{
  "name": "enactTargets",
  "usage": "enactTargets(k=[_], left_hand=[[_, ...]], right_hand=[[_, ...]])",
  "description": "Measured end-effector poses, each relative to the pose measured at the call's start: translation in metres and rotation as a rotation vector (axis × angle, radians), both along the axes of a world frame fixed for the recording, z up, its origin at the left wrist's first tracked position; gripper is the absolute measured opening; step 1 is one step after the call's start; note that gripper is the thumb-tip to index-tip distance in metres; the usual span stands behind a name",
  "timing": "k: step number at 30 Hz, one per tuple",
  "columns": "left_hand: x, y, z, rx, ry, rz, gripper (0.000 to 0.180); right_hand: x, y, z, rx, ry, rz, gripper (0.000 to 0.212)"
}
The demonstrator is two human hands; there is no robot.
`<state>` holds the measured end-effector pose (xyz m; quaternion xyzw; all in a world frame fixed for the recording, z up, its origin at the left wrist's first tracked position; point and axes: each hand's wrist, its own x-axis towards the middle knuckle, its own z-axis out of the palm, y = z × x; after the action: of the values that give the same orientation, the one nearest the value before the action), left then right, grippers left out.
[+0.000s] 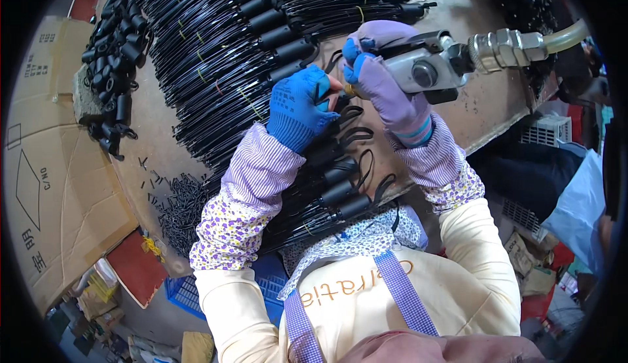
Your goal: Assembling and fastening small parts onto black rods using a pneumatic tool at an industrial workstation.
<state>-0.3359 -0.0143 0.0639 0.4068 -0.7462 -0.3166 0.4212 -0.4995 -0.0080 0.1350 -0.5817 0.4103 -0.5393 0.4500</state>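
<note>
My left hand [294, 109], in a blue glove with bare fingertips showing, is closed around the end of a black umbrella handle [342, 103], which is partly hidden by the fingers. My right hand [390, 91], in a purple glove with blue fingertips, grips a silver air screwdriver [425, 72]. The tool's tip meets the work close to my left fingertips; the exact contact is hidden. A metal fitting [504, 50] joins the tool to a clear hose [566, 38]. Under and beside my hands lie rows of black umbrella frames [209, 78] with cylindrical handles and wrist loops.
Loose black handles [121, 49] are heaped at the table's left side. Small dark screws [180, 203] lie in a pile near my left sleeve. A cardboard sheet [62, 167] borders the table [154, 127]. Below the front edge is a blue crate [186, 291]; white crates [546, 131] stand right.
</note>
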Motion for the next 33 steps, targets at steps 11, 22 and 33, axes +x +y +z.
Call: enactTargets(k=[11,22,33], left_hand=[[-0.006,0.007,-0.004,-0.14,-0.153,-0.026,0.03],[-0.001,0.016,-0.001,-0.058,-0.208,0.102,0.019],[-0.001,0.019,-0.002,0.035,-0.151,0.151,0.012]], right_hand=[[-0.002,0.004,-0.018,-0.028,-0.056,-0.011,0.029],[-0.001,-0.004,-0.034,0.058,-0.117,0.127,0.012],[-0.003,-0.008,-0.035,0.081,0.003,0.124,0.013]])
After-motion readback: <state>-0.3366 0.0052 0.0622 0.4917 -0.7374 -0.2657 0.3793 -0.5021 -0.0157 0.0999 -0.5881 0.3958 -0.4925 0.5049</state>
